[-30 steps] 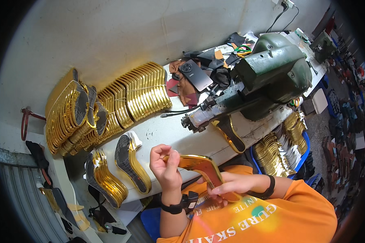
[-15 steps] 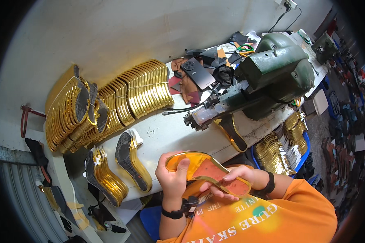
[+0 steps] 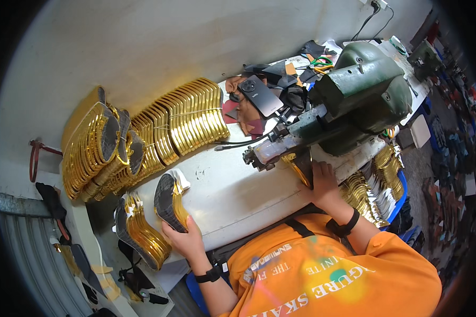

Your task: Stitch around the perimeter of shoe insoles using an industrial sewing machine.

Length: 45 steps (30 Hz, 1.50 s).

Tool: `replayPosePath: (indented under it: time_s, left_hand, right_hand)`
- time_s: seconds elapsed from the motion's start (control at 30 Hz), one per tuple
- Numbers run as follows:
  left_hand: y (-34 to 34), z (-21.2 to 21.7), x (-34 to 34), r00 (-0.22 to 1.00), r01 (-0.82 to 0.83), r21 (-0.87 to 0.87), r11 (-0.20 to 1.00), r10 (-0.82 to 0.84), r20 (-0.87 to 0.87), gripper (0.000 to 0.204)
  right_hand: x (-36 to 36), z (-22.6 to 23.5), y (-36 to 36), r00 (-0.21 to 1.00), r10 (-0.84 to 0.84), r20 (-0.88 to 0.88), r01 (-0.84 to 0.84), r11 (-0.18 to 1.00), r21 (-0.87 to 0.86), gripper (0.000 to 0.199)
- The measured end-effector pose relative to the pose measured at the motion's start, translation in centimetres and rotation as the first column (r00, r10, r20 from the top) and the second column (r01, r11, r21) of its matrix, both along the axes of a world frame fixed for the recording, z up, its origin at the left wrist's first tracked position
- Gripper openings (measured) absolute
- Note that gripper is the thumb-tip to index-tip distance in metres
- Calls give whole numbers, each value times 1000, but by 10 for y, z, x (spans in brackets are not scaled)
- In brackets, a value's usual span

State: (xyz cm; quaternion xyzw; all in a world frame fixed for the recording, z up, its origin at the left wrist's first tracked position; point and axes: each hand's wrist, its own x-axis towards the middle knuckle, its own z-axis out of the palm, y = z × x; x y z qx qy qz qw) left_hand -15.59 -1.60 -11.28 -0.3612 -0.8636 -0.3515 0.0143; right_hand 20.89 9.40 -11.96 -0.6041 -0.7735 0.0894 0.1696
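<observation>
My left hand (image 3: 185,240) is closed round the near end of a small stack of insoles (image 3: 166,198) with dark grey faces and shiny gold edges, at the table's front left. White tabs stick out at the far end of that stack. My right hand (image 3: 324,185) grips the near end of a single gold-edged insole (image 3: 302,168) below the head of the green sewing machine (image 3: 354,90). Part of this insole is hidden by the machine and my fingers. Just left of my left hand, another stack of gold-edged insoles (image 3: 142,232) overhangs the table edge.
Tied bundles of gold insoles (image 3: 190,116) line the wall at the back left. A phone (image 3: 260,95), leather scraps (image 3: 243,113) and green-handled scissors (image 3: 321,64) lie behind the machine. A blue basket (image 3: 399,198) of gold pieces stands at the right, below the table edge.
The orange-and-red insole that both hands held over my lap has left them. My left hand moved left to the small stack; my right hand moved up to the insole at the machine.
</observation>
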Motion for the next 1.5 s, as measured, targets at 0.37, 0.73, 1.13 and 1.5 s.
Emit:
replayPosePath:
  time_s: [0.37, 0.73, 1.13, 1.5]
  left_hand:
    - [-14, 36, 50, 959, 220, 242, 945, -255, 124, 60]
    - [-4, 89, 115, 108, 314, 670, 673, -726, 679, 48]
    - [0, 86, 126, 119, 205, 674, 710, -702, 703, 48]
    - [9, 79, 121, 17, 178, 684, 708, -697, 717, 62]
  right_hand:
    - [-20, 60, -12, 727, 190, -660, -418, 885, -206, 51]
    - [-67, 130, -41, 397, -230, -889, -547, 718, -430, 18]
    - [-60, 93, -50, -25, -676, -736, -744, 505, -439, 24]
    - [-59, 85, -48, -89, -629, -772, -764, 541, -353, 26]
